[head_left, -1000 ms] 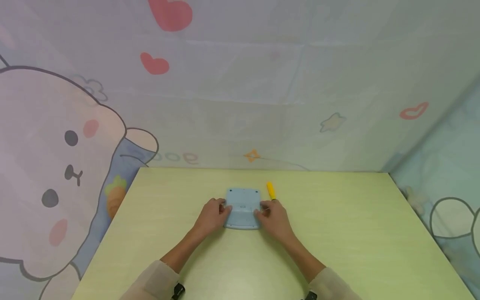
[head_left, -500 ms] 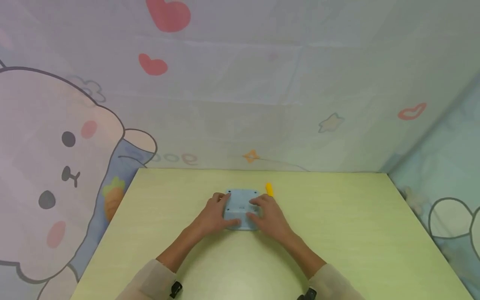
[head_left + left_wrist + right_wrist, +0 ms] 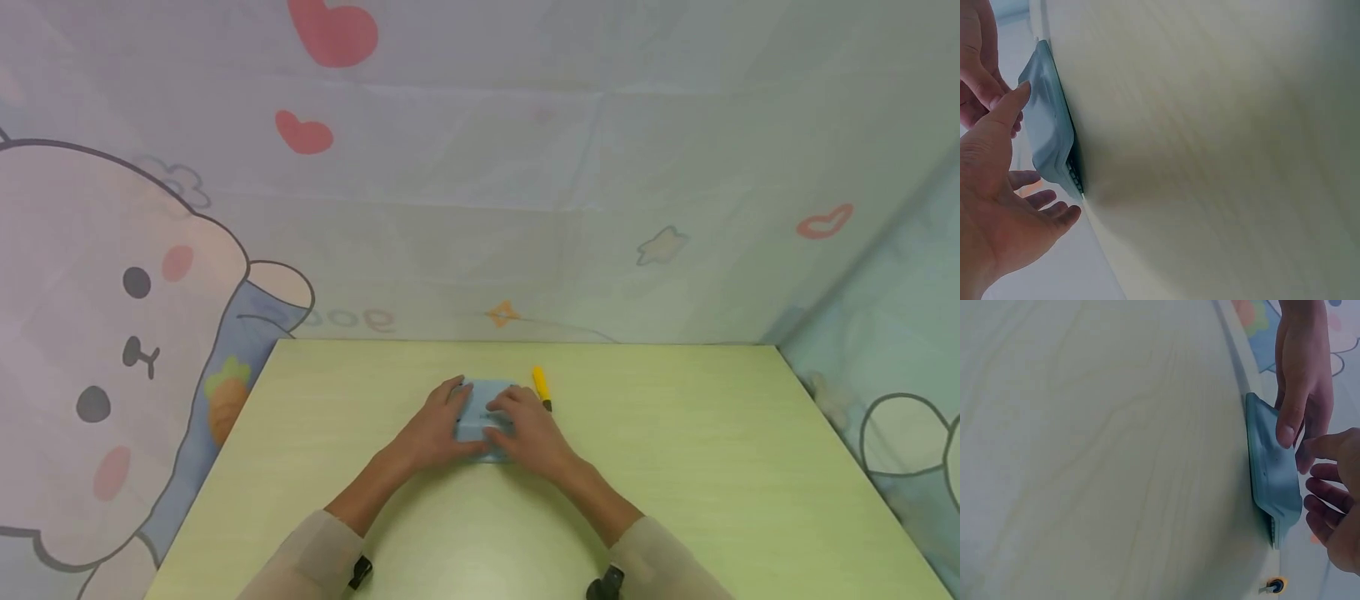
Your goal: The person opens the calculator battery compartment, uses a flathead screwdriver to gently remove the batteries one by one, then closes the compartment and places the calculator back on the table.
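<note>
A light-blue calculator [image 3: 480,398] lies face down on the table, screw holes in its back; a row of keys shows under its edge in the left wrist view. My left hand [image 3: 433,432] spans its left side, thumb laid across the near part of the back [image 3: 1050,125] and fingers spread toward the far left edge. Over the right half is my right hand [image 3: 531,432], fingers loosely bent; whether its fingertips touch the back is unclear. I see nothing between its thumb and fingers. Just beyond it lies a yellow-handled screwdriver [image 3: 541,383] with a black collar.
The pale yellow-green table [image 3: 675,450] extends to both sides and toward me. A patterned cloth [image 3: 480,167] hangs behind its back edge, with another stretch on the right.
Both hands have left their grip on the calculator's side edges and moved inward over its back. My left hand has shifted slightly further right. The screwdriver stays put.
</note>
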Demonstrator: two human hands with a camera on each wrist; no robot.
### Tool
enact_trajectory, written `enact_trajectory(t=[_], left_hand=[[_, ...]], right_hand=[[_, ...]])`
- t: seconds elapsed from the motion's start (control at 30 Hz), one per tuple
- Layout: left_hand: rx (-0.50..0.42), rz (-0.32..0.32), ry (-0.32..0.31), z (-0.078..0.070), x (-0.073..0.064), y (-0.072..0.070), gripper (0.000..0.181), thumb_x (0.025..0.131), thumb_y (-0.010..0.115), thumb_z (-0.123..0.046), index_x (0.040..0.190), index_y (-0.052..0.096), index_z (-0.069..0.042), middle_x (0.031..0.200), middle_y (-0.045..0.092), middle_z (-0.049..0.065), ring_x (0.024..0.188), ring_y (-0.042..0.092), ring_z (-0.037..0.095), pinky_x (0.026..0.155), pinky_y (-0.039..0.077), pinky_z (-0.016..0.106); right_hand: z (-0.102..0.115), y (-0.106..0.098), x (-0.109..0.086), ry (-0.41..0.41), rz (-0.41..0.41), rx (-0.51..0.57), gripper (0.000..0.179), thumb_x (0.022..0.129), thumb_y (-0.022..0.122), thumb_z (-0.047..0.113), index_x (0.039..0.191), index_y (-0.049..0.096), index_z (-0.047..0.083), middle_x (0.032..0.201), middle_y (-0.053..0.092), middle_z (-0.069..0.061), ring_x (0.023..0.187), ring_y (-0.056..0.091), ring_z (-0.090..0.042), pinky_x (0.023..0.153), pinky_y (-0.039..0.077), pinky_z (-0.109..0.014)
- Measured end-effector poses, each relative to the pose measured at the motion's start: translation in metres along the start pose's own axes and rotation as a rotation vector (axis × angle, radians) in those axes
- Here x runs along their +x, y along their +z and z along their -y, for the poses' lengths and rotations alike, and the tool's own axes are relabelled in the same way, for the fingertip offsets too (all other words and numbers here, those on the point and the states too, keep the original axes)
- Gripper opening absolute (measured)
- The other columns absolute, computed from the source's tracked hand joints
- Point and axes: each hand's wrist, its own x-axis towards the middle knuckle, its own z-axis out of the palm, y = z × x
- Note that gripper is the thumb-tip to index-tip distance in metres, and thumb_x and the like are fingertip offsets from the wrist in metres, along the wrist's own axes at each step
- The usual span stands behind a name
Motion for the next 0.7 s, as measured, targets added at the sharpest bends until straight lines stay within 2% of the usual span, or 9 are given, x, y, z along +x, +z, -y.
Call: enact_trajectory(t=[0.1, 0.37, 0.7], left_hand=[[0.012, 0.0, 0.013, 0.0, 0.001, 0.001, 0.1, 0.092, 0.083, -0.046, 0.164, 0.034, 0.002, 0.172, 0.023, 0.023, 0.156, 0.027, 0.042, 0.117, 0.04, 0.054], [0.043, 0.015, 0.035, 0.0, 0.005, 0.004, 0.097, 0.093, 0.082, -0.045, 0.162, 0.035, 0.004, 0.17, 0.025, 0.025, 0.158, 0.024, 0.043, 0.119, 0.038, 0.054], [0.085, -0.002, 0.107, 0.0, 0.011, 0.007, 0.096, 0.091, 0.084, -0.045, 0.158, 0.039, 0.008, 0.168, 0.031, 0.024, 0.158, 0.024, 0.043, 0.121, 0.036, 0.051]], right_hand=[[0.0, 0.002, 0.002, -0.005, 0.0, -0.015, 0.031, 0.088, 0.087, 0.012, 0.113, 0.075, 0.0, 0.113, 0.065, -0.01, 0.11, 0.059, -0.031, 0.098, 0.051, -0.046], [-0.002, 0.008, 0.007, 0.049, 0.034, 0.011, 0.029, 0.088, 0.085, 0.012, 0.112, 0.076, 0.001, 0.113, 0.065, -0.008, 0.113, 0.059, -0.031, 0.101, 0.05, -0.046], [-0.005, 0.012, 0.007, 0.03, 0.051, -0.039, 0.024, 0.088, 0.083, 0.012, 0.11, 0.076, 0.004, 0.111, 0.067, -0.007, 0.115, 0.061, -0.029, 0.106, 0.049, -0.045]])
